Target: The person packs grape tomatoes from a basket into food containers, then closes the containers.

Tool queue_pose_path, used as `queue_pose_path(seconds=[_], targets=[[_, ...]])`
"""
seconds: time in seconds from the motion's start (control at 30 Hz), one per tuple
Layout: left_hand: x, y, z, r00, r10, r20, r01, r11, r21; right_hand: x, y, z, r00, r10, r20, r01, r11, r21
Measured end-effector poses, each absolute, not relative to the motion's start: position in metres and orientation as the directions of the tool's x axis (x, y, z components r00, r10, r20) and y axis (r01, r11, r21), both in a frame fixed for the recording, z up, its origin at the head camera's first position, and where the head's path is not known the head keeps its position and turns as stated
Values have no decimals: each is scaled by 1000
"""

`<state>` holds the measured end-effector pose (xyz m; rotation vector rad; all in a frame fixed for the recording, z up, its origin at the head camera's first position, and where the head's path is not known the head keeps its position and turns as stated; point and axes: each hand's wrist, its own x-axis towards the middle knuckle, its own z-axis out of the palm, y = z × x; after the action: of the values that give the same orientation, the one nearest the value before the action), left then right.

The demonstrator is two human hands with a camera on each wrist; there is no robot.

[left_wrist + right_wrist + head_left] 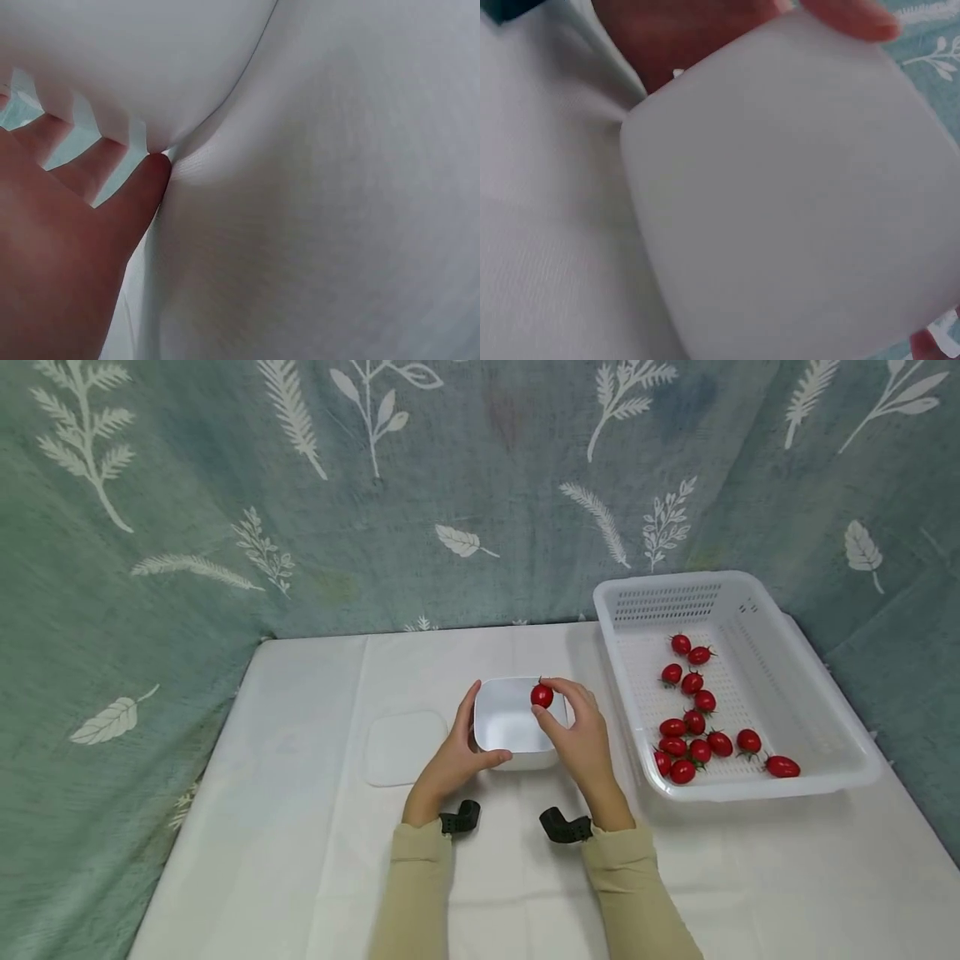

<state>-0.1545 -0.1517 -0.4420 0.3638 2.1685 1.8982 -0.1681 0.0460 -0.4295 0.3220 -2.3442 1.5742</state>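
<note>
A small white square container (510, 714) with a rounded rim stands on the table. My left hand (453, 760) holds its left side, fingers along the wall and thumb across the front corner. In the left wrist view, the left hand's fingers (139, 180) lie against white plastic. Above the container's right part, my right hand (581, 739) pinches a red cherry tomato (542, 696) between thumb and fingertips. No tomato shows inside the container from the head view. The right wrist view is mostly filled by the container's outer wall (795, 195); the tomato is hidden there.
A large white basket (832, 710) stands to the right with several cherry tomatoes (693, 722) in it. A flat pale square lid (405, 747) lies left of the container on the white-covered table (300, 827). A green leaf-patterned curtain (480, 485) hangs behind.
</note>
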Motion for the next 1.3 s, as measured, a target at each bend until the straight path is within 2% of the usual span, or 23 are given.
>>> queue_pose_path(seconds=[0.37, 0.67, 1.03, 1.3], targets=[[-153, -150, -445, -942, 336, 3, 42, 110, 993, -171, 51, -446, -920, -40, 390, -361, 475, -802], [-150, -147, -449, -952, 305, 8, 31, 73, 997, -173, 52, -453, -900, -59, 433, -410, 453, -791], [-154, -140, -454, -955, 291, 60, 61, -8, 998, -174, 57, -458, -904, -37, 425, -402, 409, -819], [-153, -140, -460, -958, 276, 80, 81, -8, 997, -171, 55, -444, -920, -125, 372, -381, 515, -768]])
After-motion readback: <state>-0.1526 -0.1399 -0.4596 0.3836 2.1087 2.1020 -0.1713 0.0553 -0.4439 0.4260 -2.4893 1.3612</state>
